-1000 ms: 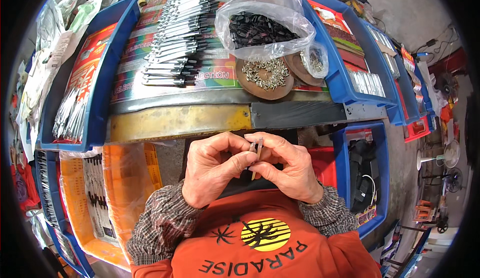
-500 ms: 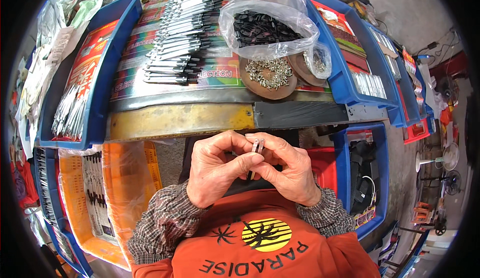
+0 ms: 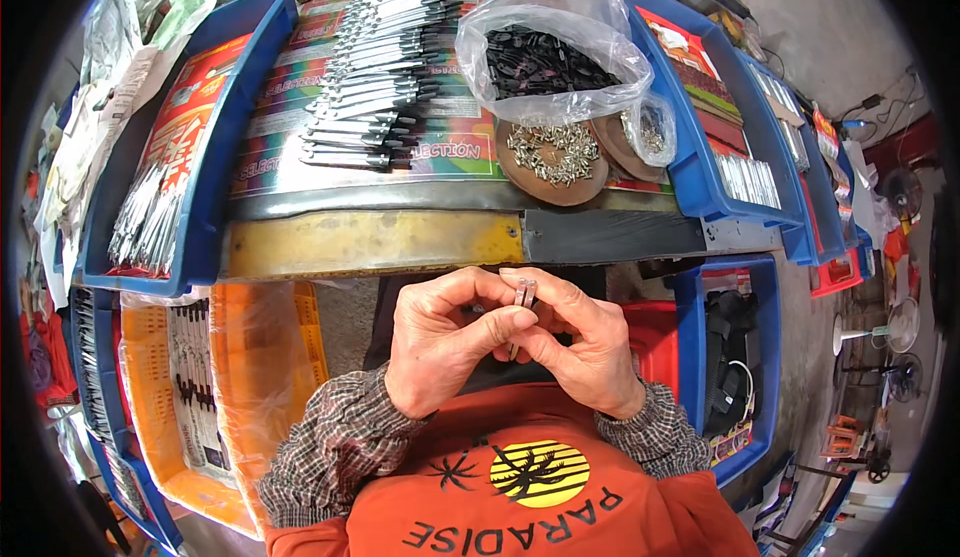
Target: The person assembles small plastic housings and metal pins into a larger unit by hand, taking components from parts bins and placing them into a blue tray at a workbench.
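In front of my chest, just below the bench edge, both hands meet on a slim metal piece (image 3: 526,292) with two narrow prongs at its upper end. My left hand (image 3: 440,342) is closed, its thumb and forefinger pinching the piece. From the other side my right hand (image 3: 590,352) presses it with thumb and bent fingers. The piece's lower part is mostly hidden by the thumbs, so its exact kind is unclear. On the bench beyond lies a long row of silver pieces with black ends (image 3: 375,87).
A plastic bag of black parts (image 3: 545,62) stands beside a round brown dish of small metal pins (image 3: 555,192). Blue trays flank the bench, the left one (image 3: 190,247) holding silver strips. Below are an orange basket (image 3: 265,387) and a blue bin (image 3: 765,357).
The bench and trays have shifted slightly right in view. Both hands keep their grip on the metal piece, which shows a little less of its lower end between the thumbs.
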Demonstrator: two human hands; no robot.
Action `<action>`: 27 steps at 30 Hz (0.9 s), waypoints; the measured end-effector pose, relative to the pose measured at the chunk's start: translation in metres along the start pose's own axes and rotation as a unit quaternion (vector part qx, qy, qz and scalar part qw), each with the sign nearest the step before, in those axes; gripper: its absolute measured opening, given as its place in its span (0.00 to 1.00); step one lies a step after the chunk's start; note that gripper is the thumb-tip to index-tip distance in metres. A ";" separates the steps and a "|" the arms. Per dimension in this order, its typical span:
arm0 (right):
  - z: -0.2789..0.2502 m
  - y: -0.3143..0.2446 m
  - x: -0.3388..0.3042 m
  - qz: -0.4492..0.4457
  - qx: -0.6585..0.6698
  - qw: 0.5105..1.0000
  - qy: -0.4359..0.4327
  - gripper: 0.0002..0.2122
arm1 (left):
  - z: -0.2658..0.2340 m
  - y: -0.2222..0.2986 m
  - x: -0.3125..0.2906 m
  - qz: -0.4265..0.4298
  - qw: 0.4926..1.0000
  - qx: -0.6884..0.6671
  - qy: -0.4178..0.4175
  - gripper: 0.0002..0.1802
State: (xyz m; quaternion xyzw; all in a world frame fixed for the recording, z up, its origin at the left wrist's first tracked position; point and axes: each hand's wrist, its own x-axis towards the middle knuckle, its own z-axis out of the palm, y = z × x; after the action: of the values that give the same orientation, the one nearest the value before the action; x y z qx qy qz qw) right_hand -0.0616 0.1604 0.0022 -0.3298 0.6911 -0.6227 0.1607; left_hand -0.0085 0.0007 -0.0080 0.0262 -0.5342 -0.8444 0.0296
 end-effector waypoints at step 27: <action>-0.034 -0.006 0.013 -0.039 0.014 0.994 -0.105 0.05 | -0.011 0.010 0.000 -0.035 0.984 0.111 -0.136 0.04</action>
State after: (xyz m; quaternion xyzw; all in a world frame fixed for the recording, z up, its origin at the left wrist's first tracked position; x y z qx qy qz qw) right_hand -0.0914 0.1775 0.0167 -0.4176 0.6485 -0.5999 0.2124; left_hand -0.0071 -0.0136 -0.0033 -0.0674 -0.6227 -0.7758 -0.0761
